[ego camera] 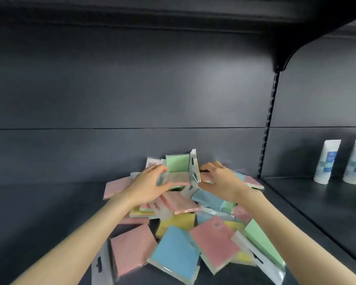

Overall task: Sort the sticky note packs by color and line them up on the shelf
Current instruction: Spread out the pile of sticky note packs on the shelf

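While the sticky note packs (177, 222) lie in a loose heap on the dark shelf (39, 212), both hands work at its far end, close to the back panel (132, 99). The left hand (150, 182) grips a pink-faced pack (178, 178) on top of the heap, fingers curled over its left edge and thumb laid along its near edge. Just behind it a green pack (177, 163) stands upright, leaning towards the panel. The right hand (218, 179) sits just right of these, fingers bent and thumb reaching towards a clear hang tab (193, 173); I cannot tell whether it pinches anything. Nearer the camera, pink, blue, yellow and green packs overlap at all angles, among them a blue pack (176, 254) and a pink pack (215, 241) lying side by side. Far right, past a slotted upright (270, 112), two white bottles (327, 161) stand on the neighbouring shelf.
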